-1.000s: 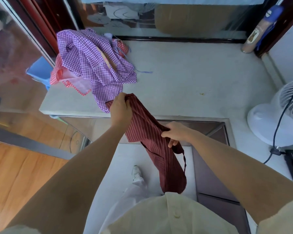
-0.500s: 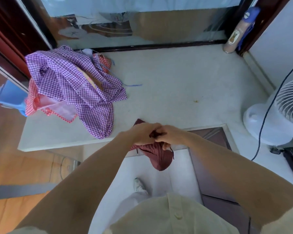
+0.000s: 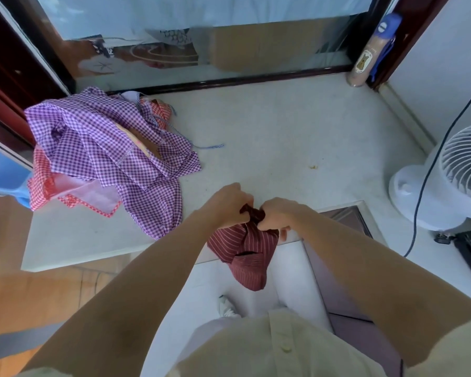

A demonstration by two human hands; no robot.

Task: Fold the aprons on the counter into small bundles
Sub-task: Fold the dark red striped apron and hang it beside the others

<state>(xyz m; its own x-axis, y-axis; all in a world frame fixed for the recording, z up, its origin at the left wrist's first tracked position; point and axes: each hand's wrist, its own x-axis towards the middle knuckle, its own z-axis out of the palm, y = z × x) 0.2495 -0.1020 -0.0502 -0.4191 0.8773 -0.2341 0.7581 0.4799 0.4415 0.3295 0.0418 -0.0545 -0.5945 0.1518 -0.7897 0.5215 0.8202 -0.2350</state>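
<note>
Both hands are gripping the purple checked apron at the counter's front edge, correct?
Not quite. In the head view the left hand and right hand grip the dark red striped apron at the front edge of the counter. The purple checked apron lies untouched in the heap on the counter's left side.

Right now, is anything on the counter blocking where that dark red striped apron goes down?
Nothing visible. The left hand and right hand grip the dark red striped apron at the pale counter's front edge; the surface beyond is bare. The purple checked apron heap lies left, the white fan right.
</note>
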